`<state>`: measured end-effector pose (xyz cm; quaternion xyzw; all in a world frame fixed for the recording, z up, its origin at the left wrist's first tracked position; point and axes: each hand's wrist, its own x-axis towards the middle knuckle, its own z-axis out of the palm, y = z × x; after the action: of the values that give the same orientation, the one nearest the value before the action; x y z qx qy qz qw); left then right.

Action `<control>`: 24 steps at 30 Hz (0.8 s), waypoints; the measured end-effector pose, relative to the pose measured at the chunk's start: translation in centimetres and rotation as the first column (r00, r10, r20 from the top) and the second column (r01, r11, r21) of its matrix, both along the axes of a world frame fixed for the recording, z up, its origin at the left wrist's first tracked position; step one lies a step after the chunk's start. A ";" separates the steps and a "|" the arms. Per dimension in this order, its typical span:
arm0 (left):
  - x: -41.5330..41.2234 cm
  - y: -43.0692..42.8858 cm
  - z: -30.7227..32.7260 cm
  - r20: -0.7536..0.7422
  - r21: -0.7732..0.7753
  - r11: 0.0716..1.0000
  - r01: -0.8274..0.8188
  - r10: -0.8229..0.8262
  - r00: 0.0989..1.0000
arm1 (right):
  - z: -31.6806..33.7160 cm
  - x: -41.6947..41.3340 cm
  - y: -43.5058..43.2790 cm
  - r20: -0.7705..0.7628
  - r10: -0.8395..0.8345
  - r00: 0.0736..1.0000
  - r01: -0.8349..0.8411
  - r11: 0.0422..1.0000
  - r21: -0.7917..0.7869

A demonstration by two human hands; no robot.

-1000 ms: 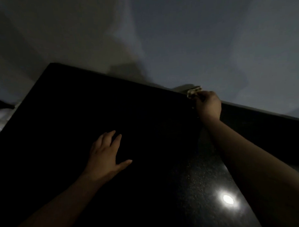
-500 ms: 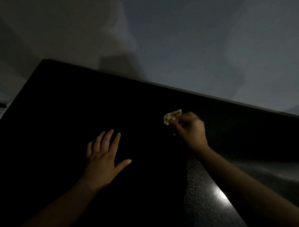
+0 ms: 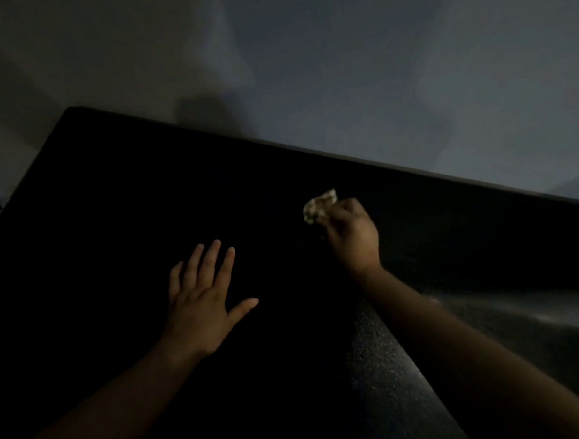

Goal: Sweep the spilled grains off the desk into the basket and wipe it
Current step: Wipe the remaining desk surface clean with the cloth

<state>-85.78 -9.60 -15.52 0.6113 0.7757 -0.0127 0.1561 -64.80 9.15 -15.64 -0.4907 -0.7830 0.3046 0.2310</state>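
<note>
The scene is very dark. A black tabletop (image 3: pixel 115 210) fills the lower part of the view. Its far edge runs from 10 o'clock down to 3 o'clock under a grey wall (image 3: pixel 341 67).

The left hand (image 3: pixel 202 299) lies flat on the tabletop, a little toward 7 o'clock from the middle of the view. Its fingers are straight and slightly spread and point to 12 o'clock, and the thumb goes out toward 3 o'clock. It holds nothing.

The right hand (image 3: pixel 352 236) is at 2 o'clock from the left hand, well apart from it and near the far edge. Its fingers are curled and pinch a small pale wad (image 3: pixel 319 206), which comes out of the hand toward 10 o'clock. I cannot tell if the wad is cloth or paper, or if it touches the tabletop or is just above it.

Both forearms are bare and enter from the lower edge, at 7 o'clock and at 5 o'clock. Between them a lighter strip (image 3: pixel 384 381) of the tabletop shows fine pale specks. Whether they are grains or the pattern of the surface, the picture does not show.
</note>
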 end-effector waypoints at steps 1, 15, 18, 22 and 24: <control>0.0 0.0 0.0 -0.002 -0.011 1.000 0.004 -0.004 1.000 | 0.2 0.6 -1.4 -0.046 0.064 0.997 -0.067 0.996 -0.056; 0.4 0.3 0.3 -0.022 -0.113 0.994 0.009 -0.012 1.000 | -0.6 1.6 -2.2 0.062 -0.118 0.991 0.114 0.992 0.058; 0.6 0.4 0.7 -0.029 -0.127 0.992 -0.001 -0.002 1.000 | 0.4 2.0 -8.0 0.020 0.083 0.996 -0.082 0.997 -0.009; 0.5 0.3 0.7 -0.031 -0.137 0.990 0.014 -0.019 0.999 | 2.1 3.7 -9.5 -0.097 0.056 0.994 -0.068 0.990 -0.126; 0.4 0.3 0.7 -0.017 -0.150 0.988 0.029 -0.032 0.999 | 2.1 4.7 -6.6 -0.058 -0.185 0.981 0.185 0.983 -0.012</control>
<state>-85.34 -9.34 -14.85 0.6096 0.7646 -0.0792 0.1937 -60.11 2.50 -13.59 -0.5529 -0.7257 0.2988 0.2799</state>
